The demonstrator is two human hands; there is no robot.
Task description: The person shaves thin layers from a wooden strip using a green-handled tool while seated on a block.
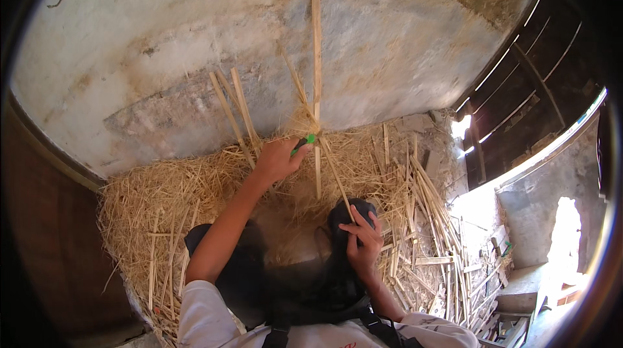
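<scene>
My left hand [279, 161] is closed around a green-and-black handled tool [302, 145], whose working end I cannot make out. The tool meets the upper part of a thin bamboo strip [337, 176], where pale curled shavings [302, 118] bunch up. My right hand [365, 239] grips the strip's lower end over my right knee, fingers pressed along it. From there the strip slants up and left toward the tool. Just behind the tool, a longer, wider strip [317, 49] leans upright against the wall.
Several strips [240, 105] lean on the stained wall [195, 36] at the left. Shavings [139, 208] cover the floor around my legs. A pile of cut strips [438, 218] lies at the right, near a bright opening and dark slatted panel [538, 69].
</scene>
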